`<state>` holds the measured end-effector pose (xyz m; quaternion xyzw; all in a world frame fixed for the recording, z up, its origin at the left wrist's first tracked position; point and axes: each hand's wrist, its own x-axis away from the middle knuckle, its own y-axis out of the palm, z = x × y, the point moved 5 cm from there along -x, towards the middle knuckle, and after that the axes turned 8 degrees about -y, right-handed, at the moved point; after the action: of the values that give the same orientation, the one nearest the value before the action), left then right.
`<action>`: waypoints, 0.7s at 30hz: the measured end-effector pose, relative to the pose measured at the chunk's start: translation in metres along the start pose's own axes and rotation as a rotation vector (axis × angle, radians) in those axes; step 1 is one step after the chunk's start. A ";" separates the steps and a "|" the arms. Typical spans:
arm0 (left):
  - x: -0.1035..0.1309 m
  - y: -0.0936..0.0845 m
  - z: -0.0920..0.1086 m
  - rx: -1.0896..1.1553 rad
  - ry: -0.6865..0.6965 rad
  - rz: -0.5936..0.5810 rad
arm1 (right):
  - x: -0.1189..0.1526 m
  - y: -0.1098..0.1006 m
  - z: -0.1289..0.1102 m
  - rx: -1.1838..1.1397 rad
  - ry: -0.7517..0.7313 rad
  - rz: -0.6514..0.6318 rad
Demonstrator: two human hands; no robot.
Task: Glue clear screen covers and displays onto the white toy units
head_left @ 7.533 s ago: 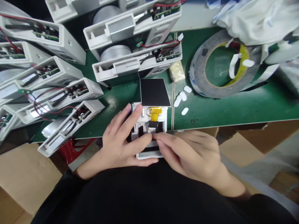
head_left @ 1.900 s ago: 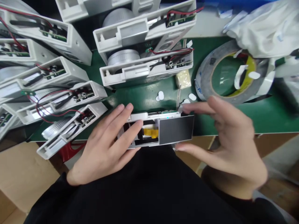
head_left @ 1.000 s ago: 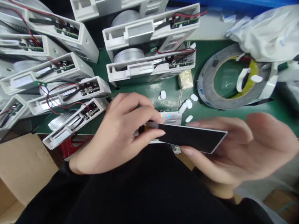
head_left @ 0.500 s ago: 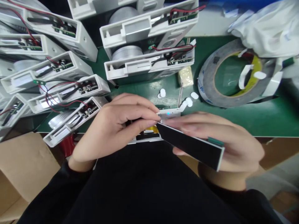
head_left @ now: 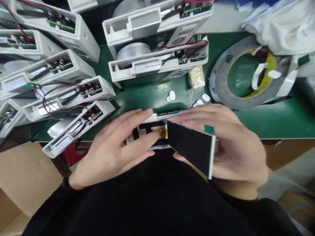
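A black display panel [head_left: 190, 144] with a pale edge stands tilted, its left end at a white housing [head_left: 161, 146] by the table's front edge. My right hand [head_left: 228, 144] is closed around the panel from behind, with a small green tab showing near its fingers. My left hand [head_left: 120, 144] lies over the left part of the housing with its fingers apart. One fingertip touches an orange flex cable [head_left: 162, 132] inside the housing. Part of the housing is hidden under both hands.
White housings [head_left: 162, 67] with wires and circuit boards fill the left and back. A tape roll [head_left: 221, 82] lies at the right, near a yellowish block [head_left: 197, 77] and small white oval pads [head_left: 172, 95]. A cardboard box [head_left: 27, 170] is at lower left.
My left hand has opened from a pinch at the panel's end and spread over the housing, exposing its inside. The panel's free end has swung left, with my right hand around it.
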<state>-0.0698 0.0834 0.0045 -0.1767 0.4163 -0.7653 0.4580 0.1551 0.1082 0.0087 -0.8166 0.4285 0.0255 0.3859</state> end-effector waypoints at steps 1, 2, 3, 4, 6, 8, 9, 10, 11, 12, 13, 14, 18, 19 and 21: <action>0.000 0.001 0.000 -0.003 -0.006 -0.013 | -0.002 0.000 -0.002 0.048 -0.012 -0.025; -0.001 0.002 0.000 0.001 -0.006 -0.024 | -0.004 0.000 -0.004 0.097 -0.019 -0.057; -0.001 0.003 0.000 0.005 -0.006 -0.041 | -0.006 0.000 -0.006 0.145 -0.024 -0.090; -0.001 0.003 0.000 0.012 -0.003 -0.049 | -0.008 0.001 -0.008 0.189 -0.031 -0.119; -0.002 0.002 0.000 0.028 0.003 -0.042 | -0.012 0.001 -0.012 0.263 -0.055 -0.159; -0.002 0.002 -0.001 0.040 0.009 -0.041 | -0.016 0.001 -0.015 0.310 -0.086 -0.166; -0.001 0.002 -0.002 0.042 0.012 -0.051 | -0.018 0.001 -0.017 0.326 -0.099 -0.162; -0.001 0.002 -0.003 0.047 0.023 -0.051 | -0.019 0.001 -0.018 0.340 -0.106 -0.167; 0.000 0.003 -0.003 0.052 0.034 -0.052 | -0.020 0.002 -0.019 0.351 -0.102 -0.180; 0.000 0.003 -0.004 0.056 0.042 -0.053 | -0.021 0.003 -0.019 0.358 -0.093 -0.198; 0.000 0.003 -0.005 0.063 0.051 -0.044 | -0.022 0.005 -0.019 0.360 -0.079 -0.219; 0.000 0.003 -0.005 0.071 0.060 -0.034 | -0.023 0.006 -0.020 0.359 -0.063 -0.235; -0.001 0.005 -0.010 0.172 0.041 0.001 | -0.025 0.011 -0.019 0.354 -0.011 -0.247; -0.001 0.006 -0.012 0.224 0.012 0.012 | -0.025 0.011 -0.018 0.348 -0.005 -0.241; 0.002 0.008 -0.016 0.334 -0.037 0.026 | -0.024 0.013 -0.015 0.323 0.006 -0.241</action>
<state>-0.0769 0.0874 -0.0117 -0.1066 0.2771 -0.8146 0.4983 0.1261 0.1097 0.0201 -0.7895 0.3274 -0.0926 0.5109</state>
